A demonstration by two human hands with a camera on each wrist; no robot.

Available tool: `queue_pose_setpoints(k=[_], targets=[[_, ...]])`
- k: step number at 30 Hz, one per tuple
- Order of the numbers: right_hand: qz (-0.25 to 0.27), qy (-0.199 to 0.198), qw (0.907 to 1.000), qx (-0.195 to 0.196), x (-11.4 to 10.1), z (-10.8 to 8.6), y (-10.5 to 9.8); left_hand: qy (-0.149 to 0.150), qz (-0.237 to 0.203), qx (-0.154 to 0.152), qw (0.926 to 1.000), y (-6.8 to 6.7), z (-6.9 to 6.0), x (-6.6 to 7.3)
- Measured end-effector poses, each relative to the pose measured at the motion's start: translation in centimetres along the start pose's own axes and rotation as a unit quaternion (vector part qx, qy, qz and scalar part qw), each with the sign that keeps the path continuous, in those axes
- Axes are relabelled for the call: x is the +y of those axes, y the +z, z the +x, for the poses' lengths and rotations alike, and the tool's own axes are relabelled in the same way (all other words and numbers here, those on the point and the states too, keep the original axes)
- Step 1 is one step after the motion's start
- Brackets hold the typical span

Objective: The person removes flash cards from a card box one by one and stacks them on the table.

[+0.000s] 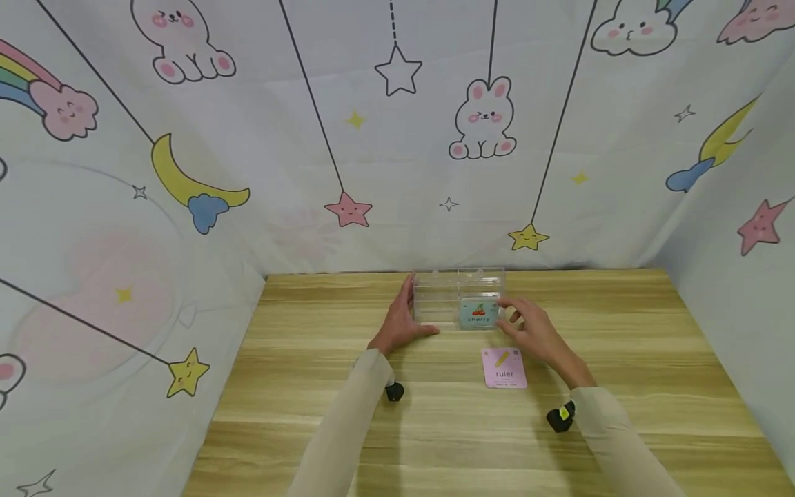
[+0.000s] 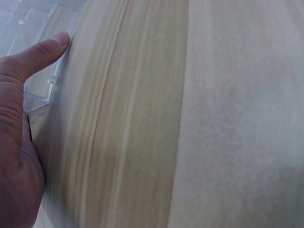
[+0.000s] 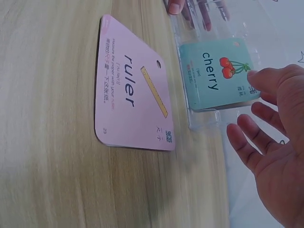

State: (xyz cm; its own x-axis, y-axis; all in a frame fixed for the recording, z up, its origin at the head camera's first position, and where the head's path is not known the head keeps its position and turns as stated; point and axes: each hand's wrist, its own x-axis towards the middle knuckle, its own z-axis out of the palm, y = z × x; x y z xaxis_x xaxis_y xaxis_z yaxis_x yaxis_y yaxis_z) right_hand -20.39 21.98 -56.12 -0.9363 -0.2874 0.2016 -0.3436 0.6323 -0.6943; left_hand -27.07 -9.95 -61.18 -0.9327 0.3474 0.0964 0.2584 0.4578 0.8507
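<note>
A clear plastic divided box (image 1: 436,297) stands at the table's back edge. My left hand (image 1: 399,326) grips its left side, with the thumb along the front edge; in the left wrist view that thumb (image 2: 45,52) lies on the rim and the other fingers are mostly hidden. A green "cherry" flashcard (image 3: 216,71) sits in the box's front right compartment, picture outward. My right hand (image 1: 535,335) pinches the card's right edge, while its other fingers are loosely bent beside the box. A pink "ruler" flashcard (image 1: 504,373) lies face up in front of the box.
The wood-grain table (image 1: 447,442) meets a white cartoon-print cloth (image 1: 422,152) right behind the box. More of this cloth hangs along the left and right sides. Small black wrist cameras (image 1: 561,417) sit at both sleeve cuffs.
</note>
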Motion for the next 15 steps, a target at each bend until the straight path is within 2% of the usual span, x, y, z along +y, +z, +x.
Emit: queue_pose_setpoints(k=[7,15], targets=[[0.037,0.014,0.9991,0.012,-0.18,0.22,0.27,-0.011,-0.003,-0.004,0.9999,-0.03,-0.02,0.05],[0.097,0.026,0.9949,0.009,0.04,0.41,0.99,-0.004,-0.009,-0.005,0.9999,0.03,0.17,-0.13]])
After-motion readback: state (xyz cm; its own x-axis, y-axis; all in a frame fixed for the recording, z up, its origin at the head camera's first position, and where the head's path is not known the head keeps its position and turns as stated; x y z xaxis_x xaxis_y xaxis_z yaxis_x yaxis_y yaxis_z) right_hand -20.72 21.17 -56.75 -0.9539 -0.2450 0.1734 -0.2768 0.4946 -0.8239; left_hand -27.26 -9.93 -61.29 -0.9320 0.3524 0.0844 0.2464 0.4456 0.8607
